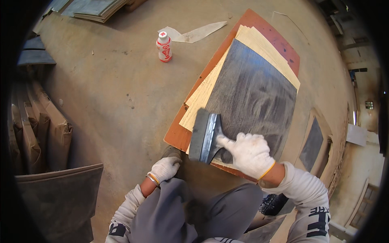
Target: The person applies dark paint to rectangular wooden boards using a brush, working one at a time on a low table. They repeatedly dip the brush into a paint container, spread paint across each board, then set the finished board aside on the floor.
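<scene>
My right hand (251, 153), in a white knit glove, is closed round the dark handle of a wide flat brush (208, 137). The brush has a shiny metal band and a dark grey working edge, and is held tilted over the near left corner of a dark sheet (255, 93). Pale streaks and smudges mark that sheet. Beneath it lie several pale wood-grained sheets (202, 96), fanned out on a reddish-brown board (178, 131). My left hand (165, 169), also gloved, rests by my left knee with its fingers curled and nothing visible in them.
A white and red bottle (164, 47) stands on the floor beyond the board, near a torn pale strip (196, 34). Brown wrapped packs (52, 121) and dark panels (60, 198) are at the left. More stacked boards (95, 10) lie far left; a framed dark panel (312, 143) is at the right.
</scene>
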Action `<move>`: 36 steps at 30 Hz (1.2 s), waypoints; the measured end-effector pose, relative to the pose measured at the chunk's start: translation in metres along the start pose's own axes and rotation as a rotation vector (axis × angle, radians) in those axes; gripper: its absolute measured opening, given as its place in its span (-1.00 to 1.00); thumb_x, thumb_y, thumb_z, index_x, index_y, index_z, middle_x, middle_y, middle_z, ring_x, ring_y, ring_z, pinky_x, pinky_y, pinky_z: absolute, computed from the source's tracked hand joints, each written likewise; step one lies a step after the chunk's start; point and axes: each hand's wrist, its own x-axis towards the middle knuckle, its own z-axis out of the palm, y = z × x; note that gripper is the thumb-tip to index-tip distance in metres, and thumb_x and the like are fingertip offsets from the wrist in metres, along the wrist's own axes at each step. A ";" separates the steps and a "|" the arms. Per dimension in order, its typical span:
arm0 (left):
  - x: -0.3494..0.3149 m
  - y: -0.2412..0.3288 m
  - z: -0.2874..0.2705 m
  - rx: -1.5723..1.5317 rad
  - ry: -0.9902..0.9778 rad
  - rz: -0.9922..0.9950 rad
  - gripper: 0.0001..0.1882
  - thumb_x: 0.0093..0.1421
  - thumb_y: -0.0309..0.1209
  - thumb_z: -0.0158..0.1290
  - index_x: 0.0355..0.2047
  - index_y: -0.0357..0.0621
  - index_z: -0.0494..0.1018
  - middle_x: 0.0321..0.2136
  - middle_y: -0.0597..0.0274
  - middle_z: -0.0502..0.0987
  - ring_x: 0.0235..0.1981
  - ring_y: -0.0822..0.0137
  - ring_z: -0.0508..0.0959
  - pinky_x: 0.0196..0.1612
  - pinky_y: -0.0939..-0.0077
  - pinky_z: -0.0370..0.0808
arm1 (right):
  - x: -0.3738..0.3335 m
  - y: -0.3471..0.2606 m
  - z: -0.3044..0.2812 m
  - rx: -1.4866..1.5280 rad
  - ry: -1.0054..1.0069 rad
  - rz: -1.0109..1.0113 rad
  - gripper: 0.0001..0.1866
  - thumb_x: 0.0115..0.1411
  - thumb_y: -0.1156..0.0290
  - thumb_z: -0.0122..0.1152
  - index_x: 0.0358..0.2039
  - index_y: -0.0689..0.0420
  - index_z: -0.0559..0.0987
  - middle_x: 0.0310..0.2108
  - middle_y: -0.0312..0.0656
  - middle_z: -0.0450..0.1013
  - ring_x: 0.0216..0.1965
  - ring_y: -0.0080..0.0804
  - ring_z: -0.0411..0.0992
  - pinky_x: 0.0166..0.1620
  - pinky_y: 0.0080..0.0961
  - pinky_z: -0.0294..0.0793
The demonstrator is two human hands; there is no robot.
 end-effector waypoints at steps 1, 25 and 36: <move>-0.002 -0.004 0.000 -0.009 0.000 -0.010 -0.67 0.35 -0.23 -0.04 -0.03 0.04 0.66 -0.13 -0.07 0.69 -0.06 -0.09 0.66 0.07 0.03 0.58 | 0.006 0.012 -0.009 0.017 0.048 0.009 -0.39 0.25 0.40 0.09 0.33 -0.27 0.50 -0.26 -0.09 0.55 -0.24 -0.08 0.61 -0.21 -0.06 0.55; -0.006 -0.014 -0.006 -0.081 0.024 -0.081 -0.66 0.34 -0.27 -0.01 0.00 -0.08 0.64 -0.10 -0.13 0.68 -0.02 -0.12 0.64 0.09 0.11 0.56 | -0.046 0.112 0.047 0.074 0.212 -0.266 -0.50 0.08 0.07 0.44 0.03 -0.07 0.67 -0.51 -0.29 0.49 -0.41 -0.22 0.55 -0.31 -0.22 0.50; 0.004 -0.004 -0.001 -0.049 0.034 -0.059 -0.65 0.34 -0.27 0.00 0.03 -0.06 0.63 -0.07 -0.13 0.66 0.00 -0.15 0.62 0.10 0.08 0.54 | 0.063 0.076 -0.002 -0.103 0.132 -0.482 -0.66 0.14 0.08 0.39 -0.05 -0.26 0.66 -0.38 -0.33 0.55 -0.17 -0.26 0.59 -0.08 -0.22 0.49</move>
